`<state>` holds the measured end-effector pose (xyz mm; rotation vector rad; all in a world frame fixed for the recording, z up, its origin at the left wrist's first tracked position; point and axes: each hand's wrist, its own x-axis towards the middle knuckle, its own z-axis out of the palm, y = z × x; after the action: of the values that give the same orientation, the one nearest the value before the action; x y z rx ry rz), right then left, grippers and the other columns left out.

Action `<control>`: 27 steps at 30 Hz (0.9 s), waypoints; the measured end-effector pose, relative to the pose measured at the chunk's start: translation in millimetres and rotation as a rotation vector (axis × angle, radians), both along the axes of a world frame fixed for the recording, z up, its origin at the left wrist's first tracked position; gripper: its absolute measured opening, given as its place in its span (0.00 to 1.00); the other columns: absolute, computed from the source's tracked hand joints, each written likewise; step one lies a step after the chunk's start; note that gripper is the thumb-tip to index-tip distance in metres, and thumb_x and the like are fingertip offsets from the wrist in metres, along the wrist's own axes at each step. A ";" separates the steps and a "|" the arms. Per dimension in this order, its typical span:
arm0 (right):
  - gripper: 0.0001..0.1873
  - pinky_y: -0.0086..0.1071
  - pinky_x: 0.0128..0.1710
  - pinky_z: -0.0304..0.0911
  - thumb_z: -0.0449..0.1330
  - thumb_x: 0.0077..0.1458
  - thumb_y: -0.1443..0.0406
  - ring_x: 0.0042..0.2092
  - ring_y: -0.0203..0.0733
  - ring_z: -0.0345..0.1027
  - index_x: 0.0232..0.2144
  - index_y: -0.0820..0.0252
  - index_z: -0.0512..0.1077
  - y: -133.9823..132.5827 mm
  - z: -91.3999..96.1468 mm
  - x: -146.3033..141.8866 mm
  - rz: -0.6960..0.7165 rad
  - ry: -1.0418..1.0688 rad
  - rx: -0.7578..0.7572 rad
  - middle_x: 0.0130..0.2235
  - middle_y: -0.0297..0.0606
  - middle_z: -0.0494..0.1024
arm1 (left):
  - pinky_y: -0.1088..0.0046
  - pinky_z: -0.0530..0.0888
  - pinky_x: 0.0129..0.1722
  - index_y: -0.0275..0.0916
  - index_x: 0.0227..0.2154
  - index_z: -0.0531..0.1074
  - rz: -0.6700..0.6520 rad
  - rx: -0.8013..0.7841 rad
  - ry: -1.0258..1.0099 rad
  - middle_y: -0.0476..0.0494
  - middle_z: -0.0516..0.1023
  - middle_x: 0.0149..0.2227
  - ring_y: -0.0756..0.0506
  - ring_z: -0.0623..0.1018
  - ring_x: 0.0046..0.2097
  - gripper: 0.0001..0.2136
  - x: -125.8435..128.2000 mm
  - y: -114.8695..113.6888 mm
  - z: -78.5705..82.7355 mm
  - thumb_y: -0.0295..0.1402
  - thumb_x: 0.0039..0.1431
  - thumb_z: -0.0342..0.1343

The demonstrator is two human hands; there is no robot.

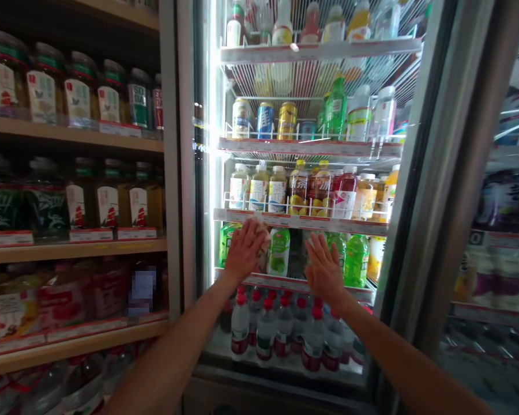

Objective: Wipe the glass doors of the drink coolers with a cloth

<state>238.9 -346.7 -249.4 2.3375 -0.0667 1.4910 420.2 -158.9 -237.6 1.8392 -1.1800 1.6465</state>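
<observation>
My left hand is raised in front of the fridge's third shelf edge, its fingers bent over a crumpled pale pinkish cloth. The cloth is blurred and partly hidden behind the fingers. To its right stands a green-labelled bottle. My right hand is up at the same height with fingers stretched out and nothing visible in it. Light streaks suggest glass in front of the drinks; whether the palm touches it I cannot tell. Just right of that hand are green bottles.
The lit drinks fridge has several wire shelves with a price-strip edge. Red-capped bottles fill its bottom. A metal frame runs down the right. Wooden shelves with jars stand at left.
</observation>
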 end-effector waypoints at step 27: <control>0.34 0.52 0.62 0.41 0.48 0.51 0.73 0.66 0.48 0.38 0.61 0.65 0.51 -4.6 -3.2 -4.9 0.025 0.039 -0.047 0.63 0.46 0.54 | 0.50 0.50 0.61 0.43 0.60 0.52 0.000 -0.164 -0.023 0.39 0.48 0.65 0.42 0.46 0.66 0.23 -3.8 -18.0 51.9 0.31 0.61 0.44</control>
<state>234.0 -351.3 -252.6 2.3370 0.0075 1.4425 416.3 -176.9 -185.7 1.7236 -1.0216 1.7147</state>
